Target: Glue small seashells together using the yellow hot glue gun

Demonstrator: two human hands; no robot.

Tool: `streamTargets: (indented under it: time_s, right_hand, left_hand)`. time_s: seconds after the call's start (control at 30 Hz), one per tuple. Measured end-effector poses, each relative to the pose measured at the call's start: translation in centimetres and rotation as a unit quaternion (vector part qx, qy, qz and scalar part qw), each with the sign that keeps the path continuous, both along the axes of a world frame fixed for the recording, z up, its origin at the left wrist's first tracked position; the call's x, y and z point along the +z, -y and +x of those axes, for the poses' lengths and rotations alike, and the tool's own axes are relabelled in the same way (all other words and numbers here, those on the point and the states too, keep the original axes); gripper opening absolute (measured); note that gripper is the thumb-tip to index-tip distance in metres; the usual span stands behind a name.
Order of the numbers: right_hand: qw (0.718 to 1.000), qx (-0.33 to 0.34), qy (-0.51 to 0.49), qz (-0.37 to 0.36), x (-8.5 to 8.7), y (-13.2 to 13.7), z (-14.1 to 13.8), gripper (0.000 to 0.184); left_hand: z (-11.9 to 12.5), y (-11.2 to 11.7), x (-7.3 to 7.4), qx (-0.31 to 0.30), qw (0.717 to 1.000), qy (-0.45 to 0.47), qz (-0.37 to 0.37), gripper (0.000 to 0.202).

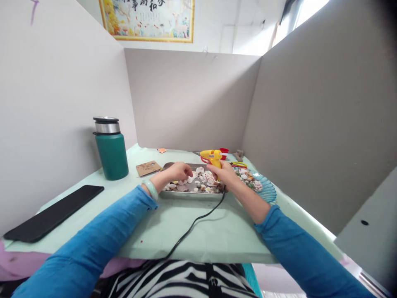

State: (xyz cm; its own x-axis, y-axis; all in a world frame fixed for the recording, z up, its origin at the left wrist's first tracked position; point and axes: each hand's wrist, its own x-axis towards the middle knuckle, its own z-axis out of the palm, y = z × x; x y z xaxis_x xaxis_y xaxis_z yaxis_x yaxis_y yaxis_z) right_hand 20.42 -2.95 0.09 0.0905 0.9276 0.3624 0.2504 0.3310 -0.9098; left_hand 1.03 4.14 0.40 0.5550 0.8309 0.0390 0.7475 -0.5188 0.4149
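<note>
A steel tray [186, 193] full of several small seashells [204, 181] lies in the middle of the pale green table. My right hand [223, 174] is wrapped round the grip of a yellow glue gun [212, 157], held upright over the tray's right end. Its black cord [192, 225] trails off the front edge. My left hand [177, 171] hovers over the tray's left part with its fingers curled in; what they pinch is too small to make out. A pale bangle sits on that wrist.
A green flask with a steel lid [110, 149] stands at the left. A black flat pad [52, 214] lies near the left edge. A brown card [149, 168] sits behind the tray, a blue shell-shaped dish [266, 189] to its right. Grey partitions enclose the table.
</note>
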Motion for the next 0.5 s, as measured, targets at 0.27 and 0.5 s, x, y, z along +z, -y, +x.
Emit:
streamTargets:
  time_s: [0.27, 0.5]
  right_hand:
    - [1.0, -0.002, 0.004, -0.005, -0.2, -0.4, 0.0, 0.016]
    - [1.0, 0.011, 0.002, 0.009, -0.6, -0.7, 0.1, 0.017]
  left_hand:
    - [-1.5, 1.4, 2.3, 0.03, 0.984, -0.136, 0.111, 0.034]
    - [0.2, 0.8, 2.1, -0.015, 0.968, -0.247, 0.047, 0.037]
